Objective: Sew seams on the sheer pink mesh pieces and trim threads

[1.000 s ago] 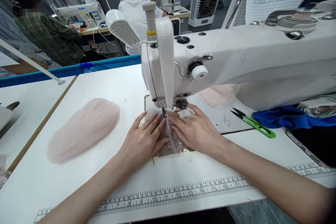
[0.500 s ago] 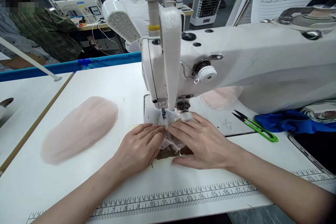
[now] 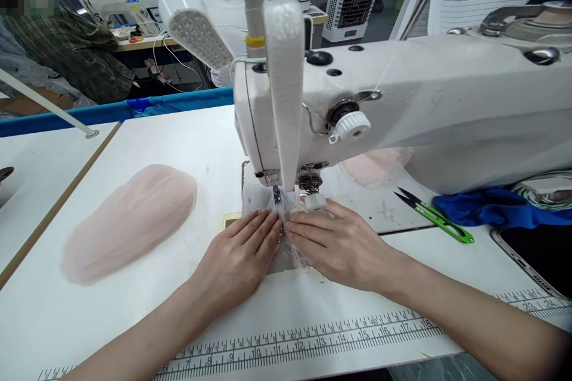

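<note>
A piece of sheer, whitish fabric (image 3: 288,257) lies under the presser foot (image 3: 277,195) of a white sewing machine (image 3: 402,95). On its left side my left hand (image 3: 243,253) rests flat, fingers stretched towards the needle area. My right hand (image 3: 337,244) lies on the fabric's right side, fingers extended and pointing left. A narrow strip of the fabric shows between the fingertips of both hands. The fabric's edges under my palms are hidden.
Sheer pink fabric pieces (image 3: 134,223) lie at left, with another pink piece (image 3: 375,165) behind the machine head. Green thread snips (image 3: 440,217), a blue cloth (image 3: 487,205) and a phone (image 3: 536,256) sit at right. A printed ruler (image 3: 277,348) runs along the front edge. Two people sit beyond.
My left fingers have straightened and flattened on the fabric. My right thumb has drawn in out of sight. The fabric between the hands now lies straighter and reaches nearer the front.
</note>
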`<action>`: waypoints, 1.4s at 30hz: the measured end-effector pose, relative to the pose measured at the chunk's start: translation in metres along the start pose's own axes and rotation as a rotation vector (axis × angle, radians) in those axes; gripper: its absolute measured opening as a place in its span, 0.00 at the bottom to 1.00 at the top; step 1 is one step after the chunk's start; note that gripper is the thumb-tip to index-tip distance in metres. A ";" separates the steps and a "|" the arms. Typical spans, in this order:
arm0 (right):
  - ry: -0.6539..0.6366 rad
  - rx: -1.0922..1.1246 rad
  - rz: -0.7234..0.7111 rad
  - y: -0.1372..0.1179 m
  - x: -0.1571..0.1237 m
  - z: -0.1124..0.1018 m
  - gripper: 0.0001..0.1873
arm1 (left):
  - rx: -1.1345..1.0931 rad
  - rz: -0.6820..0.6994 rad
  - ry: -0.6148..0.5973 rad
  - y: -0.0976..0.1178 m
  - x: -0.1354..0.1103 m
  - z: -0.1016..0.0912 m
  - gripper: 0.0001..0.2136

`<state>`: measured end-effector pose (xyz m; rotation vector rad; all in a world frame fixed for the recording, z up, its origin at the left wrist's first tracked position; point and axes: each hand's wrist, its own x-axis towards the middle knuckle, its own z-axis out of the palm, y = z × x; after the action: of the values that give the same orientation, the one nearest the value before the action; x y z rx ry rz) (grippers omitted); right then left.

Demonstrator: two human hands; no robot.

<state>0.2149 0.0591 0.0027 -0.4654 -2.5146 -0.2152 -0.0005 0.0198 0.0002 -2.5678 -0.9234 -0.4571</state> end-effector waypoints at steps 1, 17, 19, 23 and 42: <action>-0.003 0.004 0.003 0.000 0.000 0.000 0.14 | -0.001 0.000 0.000 0.000 0.000 0.000 0.14; -0.015 -0.045 0.006 0.003 0.002 0.006 0.11 | -0.071 -0.039 -0.041 -0.009 -0.003 0.006 0.17; -0.026 -0.067 -0.005 0.004 0.002 0.006 0.11 | -0.076 -0.044 -0.035 -0.009 -0.003 0.006 0.17; -0.013 -0.119 -0.038 0.004 0.001 0.006 0.12 | -0.041 -0.005 -0.026 -0.003 -0.004 0.003 0.16; 0.007 -0.140 -0.049 0.002 0.000 0.010 0.10 | 0.012 -0.042 -0.009 -0.001 -0.002 0.001 0.14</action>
<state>0.2109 0.0631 -0.0054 -0.4574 -2.5162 -0.4125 -0.0027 0.0202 -0.0011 -2.5465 -0.9816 -0.4506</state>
